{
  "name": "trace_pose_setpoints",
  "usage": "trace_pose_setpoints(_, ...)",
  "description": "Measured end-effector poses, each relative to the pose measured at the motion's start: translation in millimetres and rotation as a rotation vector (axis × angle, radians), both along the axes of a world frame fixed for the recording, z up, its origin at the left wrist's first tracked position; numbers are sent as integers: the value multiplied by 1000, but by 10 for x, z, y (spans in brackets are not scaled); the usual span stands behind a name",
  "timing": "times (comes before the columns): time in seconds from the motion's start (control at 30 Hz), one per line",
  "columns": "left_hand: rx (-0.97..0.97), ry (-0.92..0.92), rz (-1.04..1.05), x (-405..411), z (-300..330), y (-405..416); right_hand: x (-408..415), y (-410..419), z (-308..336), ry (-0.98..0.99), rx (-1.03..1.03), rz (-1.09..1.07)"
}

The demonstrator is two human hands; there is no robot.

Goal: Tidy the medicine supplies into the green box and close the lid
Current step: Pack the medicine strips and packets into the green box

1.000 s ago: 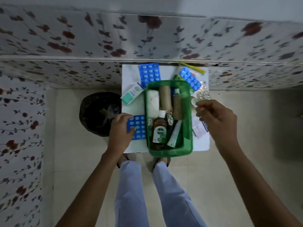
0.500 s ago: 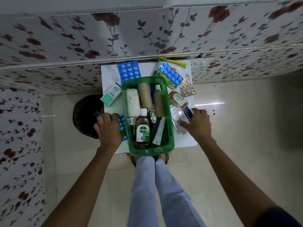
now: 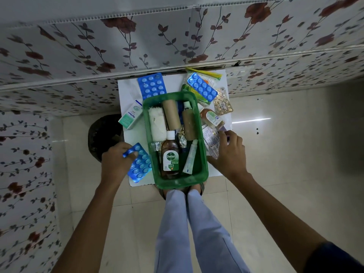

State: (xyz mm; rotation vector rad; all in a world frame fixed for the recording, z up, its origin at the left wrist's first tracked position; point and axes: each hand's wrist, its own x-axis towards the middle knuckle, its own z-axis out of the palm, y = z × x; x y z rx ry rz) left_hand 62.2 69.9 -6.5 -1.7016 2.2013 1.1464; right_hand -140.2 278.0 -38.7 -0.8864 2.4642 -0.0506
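The green box (image 3: 204, 170) stands open on a small white table (image 3: 136, 138), holding a Dettol bottle (image 3: 170, 154), two brown rolls, white gauze and a tube. My left hand (image 3: 114, 164) grips a blue blister pack (image 3: 140, 164) by its corner, lifted just left of the box. My right hand (image 3: 230, 154) rests on a printed leaflet and flat packet (image 3: 211, 138) to the right of the box, fingers pinching at them. Loose on the table lie two more blue blister packs (image 3: 152, 85) (image 3: 202, 87), a teal carton (image 3: 131, 117), a small amber bottle (image 3: 211, 118) and a gold pill strip (image 3: 223, 104). No lid is visible.
A dark round bin (image 3: 102, 133) sits on the tiled floor left of the table. Floral-papered walls (image 3: 137, 46) close in behind and to the left. My legs in light trousers (image 3: 189, 229) stand right at the table's front edge.
My left hand has picked the blue blister pack up off the table, tilting it. My right hand stayed on the leaflet at the right. The camera view shifted slightly.
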Motion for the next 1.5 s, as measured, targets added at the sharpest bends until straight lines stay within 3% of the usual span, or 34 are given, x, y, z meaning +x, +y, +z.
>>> trace_pose_setpoints(0.33, 4, 60, 137, -73, 379, -124, 116, 103, 35, -17, -21, 52)
trace_pose_setpoints(0.77, -227, 149, 167, -333, 786, -260, 238, 214, 224, 52, -190, 112)
trace_pose_setpoints(0.9, -155, 252, 231, -335, 889, -303, 229, 196, 463, 28, -310, -69)
trace_pose_setpoints(1.0, -10, 336, 278, -326, 890, -292, 237, 81, 814, 19, -524, -289)
trace_pose_setpoints(1.1, 70, 349, 241, -325, 831, -227, 349, -150, 1056, -161, -656, -416)
trace_pose_setpoints(1.17, 99, 352, 221, -329, 782, -178, 486, -307, 998, -348, -595, -447)
trace_pose_setpoints(1.23, 112, 342, 217, -334, 717, -129, 643, -382, 896, -412, -504, -390)
trace_pose_setpoints(1.33, 113, 333, 178, -363, 647, -79, 739, -300, 847, -223, -463, -234)
trace_pose_setpoints(1.5, 82, 297, -28, -501, 527, 44, 513, -103, 847, -133, -482, -266)
